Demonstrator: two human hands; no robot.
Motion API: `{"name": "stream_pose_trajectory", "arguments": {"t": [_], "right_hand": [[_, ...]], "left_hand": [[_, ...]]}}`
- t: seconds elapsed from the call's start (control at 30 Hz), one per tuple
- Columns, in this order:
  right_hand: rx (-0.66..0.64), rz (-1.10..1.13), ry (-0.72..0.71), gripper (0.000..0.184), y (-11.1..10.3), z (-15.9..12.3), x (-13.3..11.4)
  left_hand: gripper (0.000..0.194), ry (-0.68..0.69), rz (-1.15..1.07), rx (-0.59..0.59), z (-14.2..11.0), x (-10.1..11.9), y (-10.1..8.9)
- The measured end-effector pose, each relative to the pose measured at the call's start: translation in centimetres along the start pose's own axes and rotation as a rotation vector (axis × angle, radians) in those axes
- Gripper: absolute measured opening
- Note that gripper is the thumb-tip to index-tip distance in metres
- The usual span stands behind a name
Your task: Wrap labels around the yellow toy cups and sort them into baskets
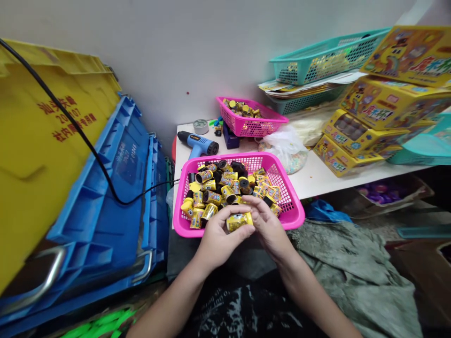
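My left hand [220, 239] and my right hand [268, 230] meet just above the front rim of a pink plastic basket [285, 188]. Between them they hold a small yellow-labelled cylinder [239, 221], and their fingers hide part of it. Behind my fingers, a heap of similar yellow cylinders [218, 188] fills the basket, many with dark ends. Some dark, rounded pieces lie among them.
A second pink basket [252, 126] holds more cylinders at the back. Nearby are a blue heat gun [197, 144], a tape roll [200, 126] and a plastic bag [285, 149]. Yellow boxes [391, 105] and teal baskets [324, 56] stand right; stacked blue crates [105, 188] stand left.
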State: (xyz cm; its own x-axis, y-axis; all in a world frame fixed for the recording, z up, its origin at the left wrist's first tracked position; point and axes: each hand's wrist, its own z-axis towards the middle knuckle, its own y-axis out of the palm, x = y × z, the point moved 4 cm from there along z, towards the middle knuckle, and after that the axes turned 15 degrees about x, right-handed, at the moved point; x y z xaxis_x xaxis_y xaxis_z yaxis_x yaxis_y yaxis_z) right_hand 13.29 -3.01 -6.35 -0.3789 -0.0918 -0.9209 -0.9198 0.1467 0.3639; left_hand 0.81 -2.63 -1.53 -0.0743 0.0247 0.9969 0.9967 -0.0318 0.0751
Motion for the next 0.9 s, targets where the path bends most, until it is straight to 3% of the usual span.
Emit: {"name": "stream_pose_trajectory", "arguments": {"t": [0.17,0.3,0.4,0.53,0.63,0.7,0.8,0.9], "right_hand": [[-0.111,0.01,0.085,0.046,0.2,-0.4,-0.2],[-0.175,0.16,0.211,0.049,0.7,-1.1,-0.3],[-0.151,0.173,0.203,0.048,0.9,-1.5,-0.3],[-0.07,0.075,0.105,0.045,1.5,-1.6,0.0],[0.079,-0.04,-0.054,0.04,1.5,-1.3,0.4],[0.152,-0.115,-0.206,0.04,1.2,-1.2,0.1],[0.103,-0.231,-0.384,0.039,0.5,-1.1,-0.7],[0.062,-0.262,-0.381,0.028,-0.3,-0.8,-1.4]], "left_hand": [[0.03,-0.039,-0.077,-0.054,-0.1,-0.3,0.1],[0.026,-0.004,0.05,-0.007,-0.7,0.3,0.2],[0.026,0.053,0.129,0.034,-1.2,0.8,0.3],[0.028,0.088,0.082,0.057,-0.9,0.8,0.5],[0.027,0.081,0.054,0.086,-0.2,0.3,0.5],[0.029,-0.049,-0.026,0.063,0.1,-0.3,0.5],[0.036,-0.285,-0.303,-0.023,0.0,-0.9,0.2],[0.039,-0.38,-0.425,-0.083,-0.4,-1.1,-0.6]]}}
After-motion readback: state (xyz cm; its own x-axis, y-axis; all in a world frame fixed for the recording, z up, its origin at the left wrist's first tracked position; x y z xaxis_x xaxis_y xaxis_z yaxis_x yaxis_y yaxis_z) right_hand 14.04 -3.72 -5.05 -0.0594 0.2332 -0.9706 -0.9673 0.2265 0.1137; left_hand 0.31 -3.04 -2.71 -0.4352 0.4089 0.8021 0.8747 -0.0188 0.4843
